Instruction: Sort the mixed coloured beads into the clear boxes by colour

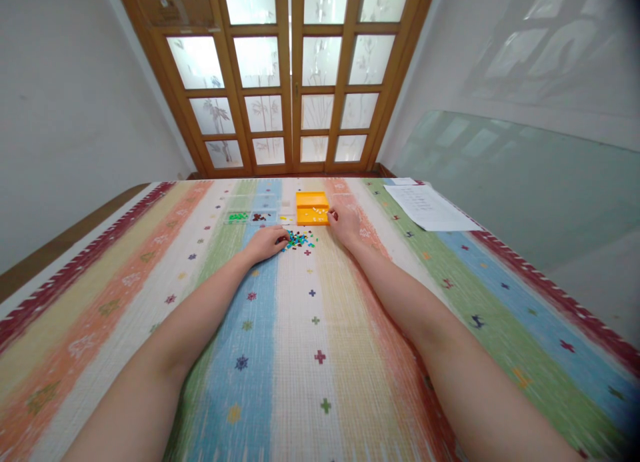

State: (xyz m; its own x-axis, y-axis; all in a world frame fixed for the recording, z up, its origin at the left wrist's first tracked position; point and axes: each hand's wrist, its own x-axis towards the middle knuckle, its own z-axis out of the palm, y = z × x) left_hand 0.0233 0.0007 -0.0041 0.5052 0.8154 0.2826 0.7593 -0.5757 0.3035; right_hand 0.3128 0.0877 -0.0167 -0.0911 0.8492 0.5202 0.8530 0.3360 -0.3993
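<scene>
My left hand (269, 243) rests on the cloth with its fingers curled at the edge of a loose pile of small blue, green and dark pieces (300, 240). Whatever its fingertips grip is too small to name. At the right side of an open yellow box (313, 199), my right hand (345, 225) has thumb and fingers pinched together. A pale speck shows near those fingertips, but I cannot make out what it is. Several small white pieces (317, 212) lie in the box's front compartment.
Left of the yellow box stands a clear divided tray (250, 202), with green pieces (239, 217), dark brown pieces (260, 217) and a few yellow ones (283, 218) in separate compartments. Printed paper (425, 207) lies at the far right of the striped tablecloth (295, 355).
</scene>
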